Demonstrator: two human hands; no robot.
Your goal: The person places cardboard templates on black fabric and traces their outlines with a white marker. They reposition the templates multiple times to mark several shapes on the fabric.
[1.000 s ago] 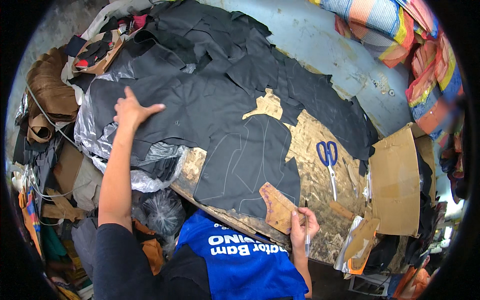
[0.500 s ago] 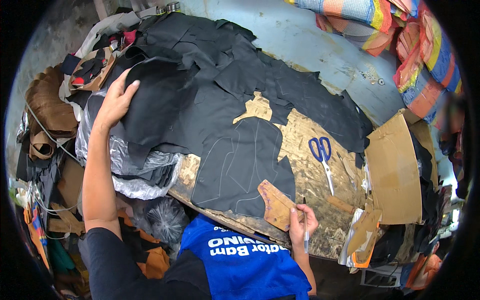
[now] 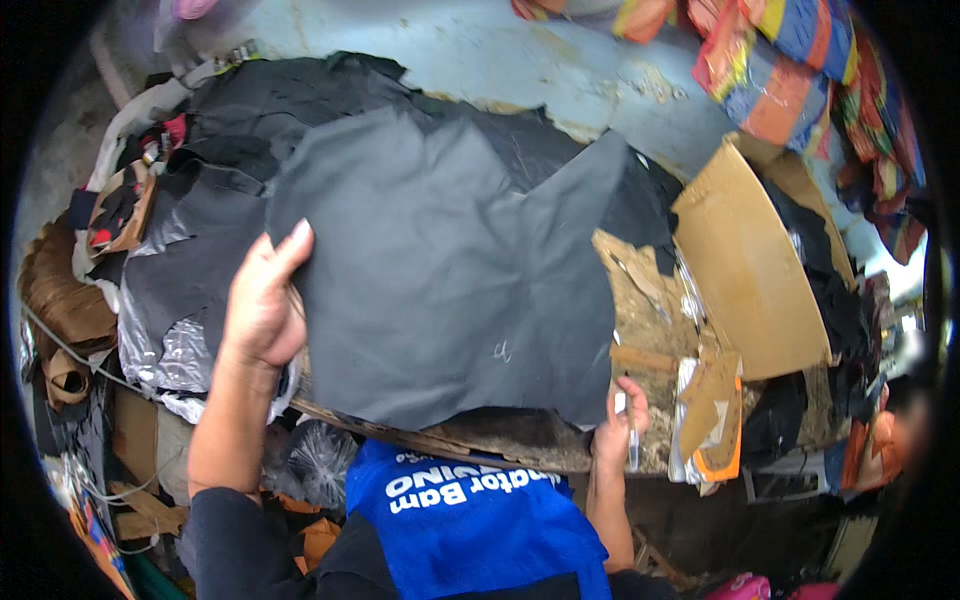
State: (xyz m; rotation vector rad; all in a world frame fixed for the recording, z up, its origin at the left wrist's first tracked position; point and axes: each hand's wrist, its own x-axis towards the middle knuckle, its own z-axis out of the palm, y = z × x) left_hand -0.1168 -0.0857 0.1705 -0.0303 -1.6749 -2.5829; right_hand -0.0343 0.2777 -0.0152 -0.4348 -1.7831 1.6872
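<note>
A large black leather-like piece (image 3: 450, 280) is spread out above the workbench, with a small chalk-like mark near its lower edge. My left hand (image 3: 268, 300) grips its left edge, thumb on top. At its lower right corner is my right hand (image 3: 618, 420), closed around a slim pen (image 3: 632, 430); whether these fingers also pinch the leather is hard to make out. The scissors and the wooden template are out of sight, perhaps covered by the raised piece.
More black leather pieces (image 3: 290, 90) are heaped at the back of the worn wooden bench (image 3: 645, 330). An open cardboard box (image 3: 755, 260) stands at the right, near brown card templates (image 3: 708, 410). Brown rolled material (image 3: 65, 290) lies far left. Striped woven sacks (image 3: 780, 90) sit behind.
My left hand has lifted a black piece and brought it right, over the marked leather and scissors. My right hand keeps the pen; the template no longer shows. The view has shifted slightly.
</note>
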